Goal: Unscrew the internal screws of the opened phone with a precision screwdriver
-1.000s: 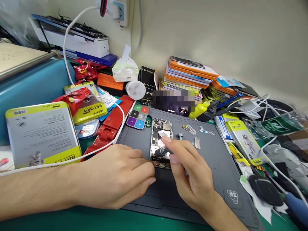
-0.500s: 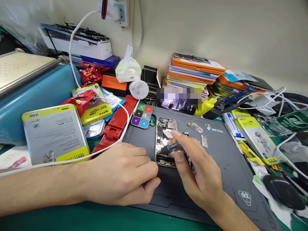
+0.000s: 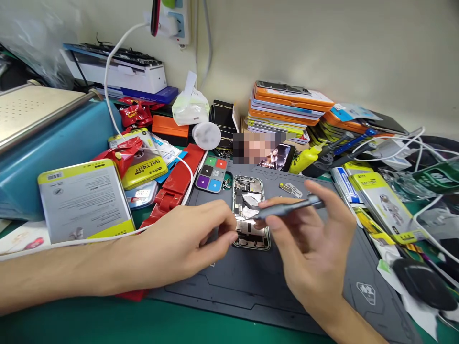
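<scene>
An opened phone (image 3: 247, 205) with bare circuitry lies on the grey mat (image 3: 251, 291). My right hand (image 3: 311, 243) holds a dark screwdriver (image 3: 287, 209) over the phone's right side, its tip pointing left. My left hand (image 3: 201, 239) is at the phone's lower left edge, fingers curled, thumb and fingertips close together; whatever might be between them is too small to make out. Just left of the phone's top is a tile with coloured squares (image 3: 211, 175).
A lit phone screen (image 3: 276, 156) leans before a stack of orange boxes (image 3: 290, 102). Battery packs (image 3: 86, 200) and a red strap-like object (image 3: 175, 191) lie left. More packs (image 3: 383, 200) and a black mouse-like object (image 3: 423, 282) are right.
The screwdriver has swung from over the phone to lie nearly level, pointing left, as my right hand turned and moved right. My left hand's fingers have lifted and loosened from a fist.
</scene>
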